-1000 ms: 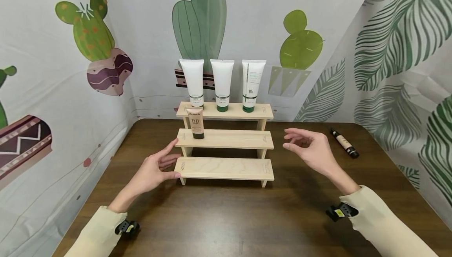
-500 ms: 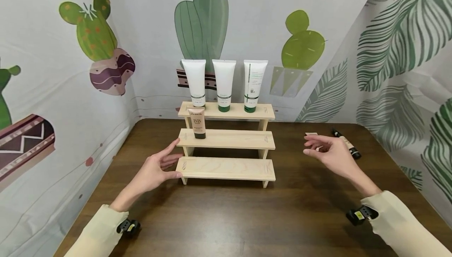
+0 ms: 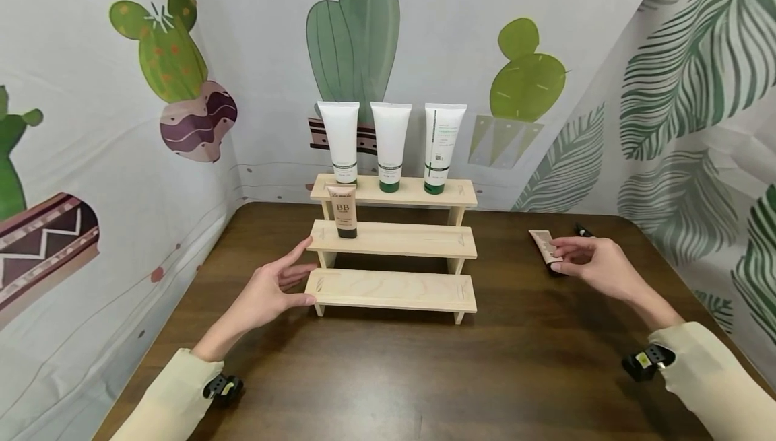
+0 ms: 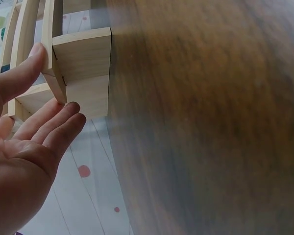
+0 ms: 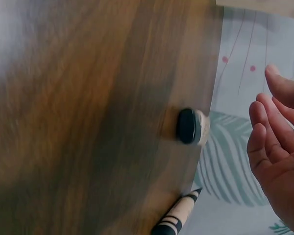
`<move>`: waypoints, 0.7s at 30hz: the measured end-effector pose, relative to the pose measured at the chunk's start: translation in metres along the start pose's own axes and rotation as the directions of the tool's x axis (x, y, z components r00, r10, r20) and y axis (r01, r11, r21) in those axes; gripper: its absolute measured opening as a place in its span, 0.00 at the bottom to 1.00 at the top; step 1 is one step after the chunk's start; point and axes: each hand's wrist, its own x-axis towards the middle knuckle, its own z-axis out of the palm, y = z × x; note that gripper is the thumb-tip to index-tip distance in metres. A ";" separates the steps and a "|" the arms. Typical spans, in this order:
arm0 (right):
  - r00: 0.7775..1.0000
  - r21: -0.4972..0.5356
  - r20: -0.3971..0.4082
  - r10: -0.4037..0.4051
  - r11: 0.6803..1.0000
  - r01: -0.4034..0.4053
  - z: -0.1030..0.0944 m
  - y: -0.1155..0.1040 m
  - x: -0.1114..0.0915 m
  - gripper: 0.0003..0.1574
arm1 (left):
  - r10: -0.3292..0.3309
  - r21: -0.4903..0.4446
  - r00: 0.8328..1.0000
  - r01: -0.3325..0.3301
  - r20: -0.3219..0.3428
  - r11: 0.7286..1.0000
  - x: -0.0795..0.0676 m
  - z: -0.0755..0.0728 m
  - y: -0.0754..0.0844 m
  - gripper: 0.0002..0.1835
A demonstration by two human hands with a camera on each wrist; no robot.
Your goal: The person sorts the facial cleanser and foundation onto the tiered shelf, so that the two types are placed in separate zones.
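Note:
A three-tier wooden display stand [image 3: 394, 288] stands on the table. My left hand [image 3: 269, 293] reaches its left end with fairly straight fingers. The thumb touches the bottom shelf and the index fingertip meets the middle one. On the middle shelf's left end a beige BB cream tube [image 3: 343, 212] stands on its black cap. A second small beige tube [image 3: 542, 246] lies on the table at the right. Over its capped end hovers my right hand [image 3: 600, 266], fingers loosely bent and holding nothing. In the right wrist view, the hand [image 5: 284, 142] is apart from that tube's black cap [image 5: 187, 126].
Three white tubes with green caps, the middle one [image 3: 391, 145] among them, stand on the top shelf. A black-and-beige pen-shaped tube [image 5: 179, 215] lies near the right hand, mostly hidden by it in the head view. Printed cloth [image 3: 267, 57] hangs behind the table.
My right hand has moved right, away from the stand, to the lying beige tube, uncovering part of it. The left hand keeps its place on the stand. The head view has shifted slightly.

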 end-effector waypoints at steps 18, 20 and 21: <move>0.981 -0.099 0.173 0.090 0.992 -0.073 -0.018 0.038 0.018 0.31 | 0.005 -0.012 1.000 -0.005 -0.006 1.000 0.000 0.001 -0.001 0.59; 0.974 -0.102 0.194 0.117 0.990 -0.099 -0.016 0.042 0.021 0.33 | 0.005 -0.012 1.000 -0.005 -0.006 1.000 0.000 0.001 -0.001 0.59; 0.970 -0.106 0.206 0.133 0.988 -0.113 -0.015 0.044 0.022 0.34 | 0.005 -0.012 1.000 -0.005 -0.006 1.000 0.000 0.001 -0.001 0.59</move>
